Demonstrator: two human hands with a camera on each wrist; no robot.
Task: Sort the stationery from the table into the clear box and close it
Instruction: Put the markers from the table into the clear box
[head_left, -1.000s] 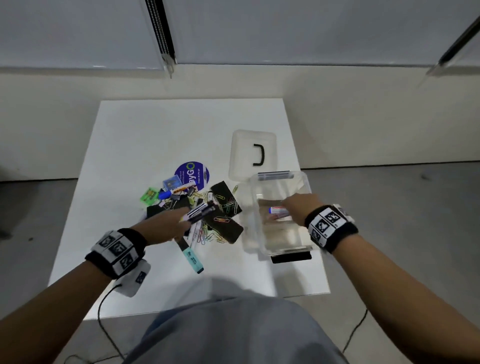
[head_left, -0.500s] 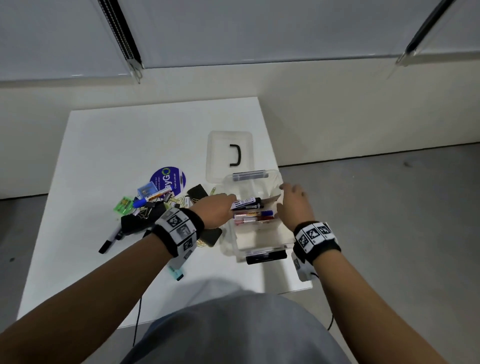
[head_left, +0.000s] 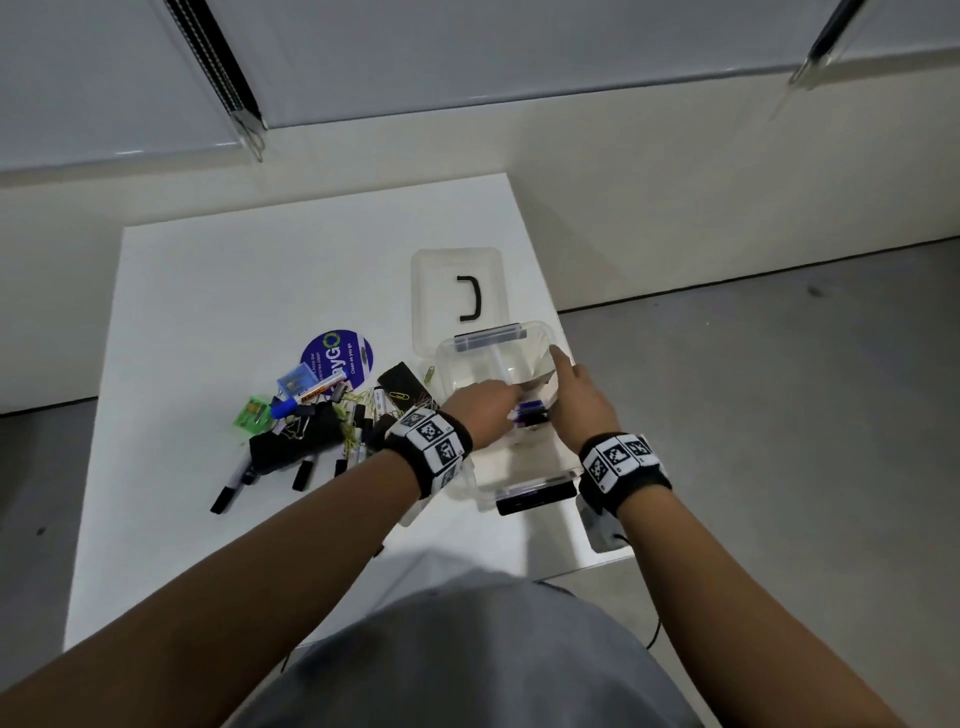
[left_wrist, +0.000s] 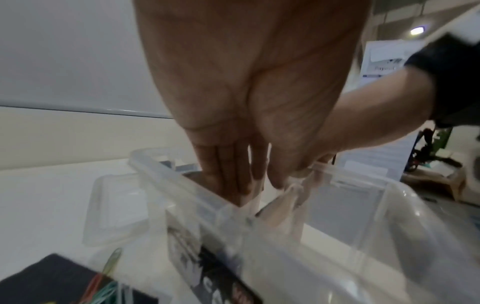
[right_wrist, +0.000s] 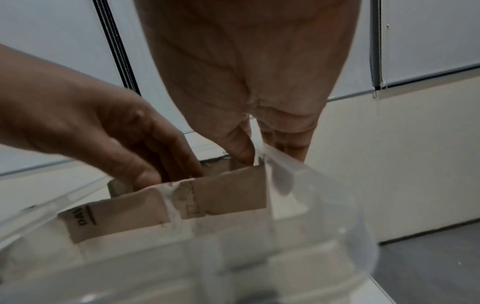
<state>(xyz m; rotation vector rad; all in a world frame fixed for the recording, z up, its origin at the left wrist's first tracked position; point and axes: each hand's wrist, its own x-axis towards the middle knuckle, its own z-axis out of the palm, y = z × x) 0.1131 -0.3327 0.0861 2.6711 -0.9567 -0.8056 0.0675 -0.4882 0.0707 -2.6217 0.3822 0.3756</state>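
Left hand (head_left: 480, 410) has crossed from the pile (head_left: 311, 415) into the clear box (head_left: 524, 467) on the bench (head_left: 260, 291), fingers straight lowering markers (head_left: 527, 415); right hand (head_left: 576, 402) pinches the box's cardboard divider (right_wrist: 207, 197); most stationery remains beside the box, lid (head_left: 457, 296) off behind it.

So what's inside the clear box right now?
Inside the clear box: a cardboard divider, markers and both hands' fingers. The hands cover whatever lies beneath them.
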